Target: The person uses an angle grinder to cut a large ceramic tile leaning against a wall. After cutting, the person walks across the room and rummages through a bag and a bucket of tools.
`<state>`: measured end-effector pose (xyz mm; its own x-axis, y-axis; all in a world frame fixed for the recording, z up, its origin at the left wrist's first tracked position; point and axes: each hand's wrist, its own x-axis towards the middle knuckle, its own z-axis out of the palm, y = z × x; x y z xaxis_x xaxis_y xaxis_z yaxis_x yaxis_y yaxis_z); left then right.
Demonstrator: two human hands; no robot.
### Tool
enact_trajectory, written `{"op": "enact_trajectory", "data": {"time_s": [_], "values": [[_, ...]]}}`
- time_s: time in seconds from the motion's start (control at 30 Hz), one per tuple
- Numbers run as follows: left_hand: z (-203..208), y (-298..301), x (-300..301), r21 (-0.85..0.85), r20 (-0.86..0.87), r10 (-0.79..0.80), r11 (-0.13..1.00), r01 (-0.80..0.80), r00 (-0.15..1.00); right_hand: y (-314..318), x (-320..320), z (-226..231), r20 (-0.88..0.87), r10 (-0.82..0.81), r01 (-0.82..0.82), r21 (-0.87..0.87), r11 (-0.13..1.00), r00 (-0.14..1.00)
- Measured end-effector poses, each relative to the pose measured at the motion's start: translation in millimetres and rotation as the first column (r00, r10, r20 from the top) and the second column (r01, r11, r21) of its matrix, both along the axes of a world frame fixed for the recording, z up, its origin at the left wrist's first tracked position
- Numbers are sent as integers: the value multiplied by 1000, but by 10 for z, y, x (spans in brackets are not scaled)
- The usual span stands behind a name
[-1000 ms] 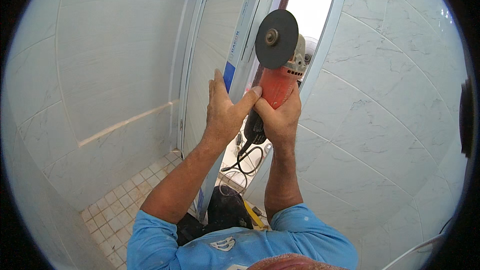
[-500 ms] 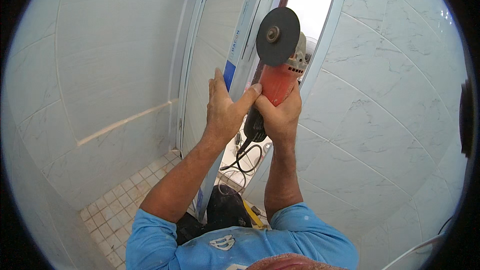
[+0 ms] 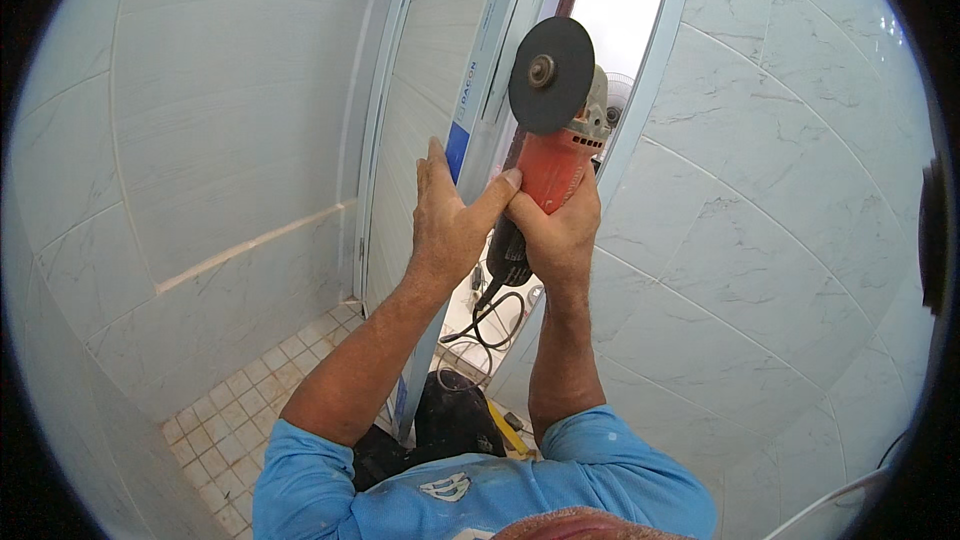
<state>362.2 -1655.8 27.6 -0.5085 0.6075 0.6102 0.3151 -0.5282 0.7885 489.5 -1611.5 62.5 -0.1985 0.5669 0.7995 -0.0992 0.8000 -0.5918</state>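
My right hand (image 3: 562, 235) is wrapped round the red body of an angle grinder (image 3: 550, 170), holding it upright in the gap of a door. Its dark cutting disc (image 3: 565, 90) faces me at the top; a black rear handle and cord hang below. At the edge of the pale, panelled door (image 3: 430, 70), my left hand (image 3: 445, 220) has its fingers stretched up along the door face. The left thumb reaches across towards the grinder, its tip close to the red body; whether it touches cannot be made out. The disc is close beside the door edge.
A light-blue door frame (image 3: 655, 70) stands close to the grinder's right, beside a marbled tile wall (image 3: 760, 200). The looped black cord (image 3: 500, 318) hangs in the doorway. Low down lies a yellow object (image 3: 508, 430). Small square tiles cover the floor (image 3: 235, 410) at left.
The grinder has shifted very slightly left and down with my right hand. My left hand stays in place at the door.
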Motion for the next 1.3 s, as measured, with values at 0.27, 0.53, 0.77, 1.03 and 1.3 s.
{"op": "enact_trajectory", "data": {"time_s": [0.27, 0.53, 0.77, 1.03, 1.3], "values": [[0, -6, -14, 16, -6, 8, 1000, -8, 1000, 55, -28, 14, -17, 22, -22, 46, 999, 1000], [11, 4, 4, 17, -11, 5, 1000, -5, 1000, 0, 12, 40, 4, -21, 21, 31, 999, 1000], [-23, 24, -21, 50, 21, 4, 999, -5, 1000, -22, -22, 48, 8, 3, -3, 21, 1000, 1000], [-23, 15, -12, 20, 15, 9, 1000, -9, 1000, -16, -19, 60, 5, -21, 20, 60, 998, 1000], [-14, -13, 2, 25, 14, 13, 1000, -13, 1000, -29, -19, 82, 0, 9, -9, 65, 998, 1000]]}}
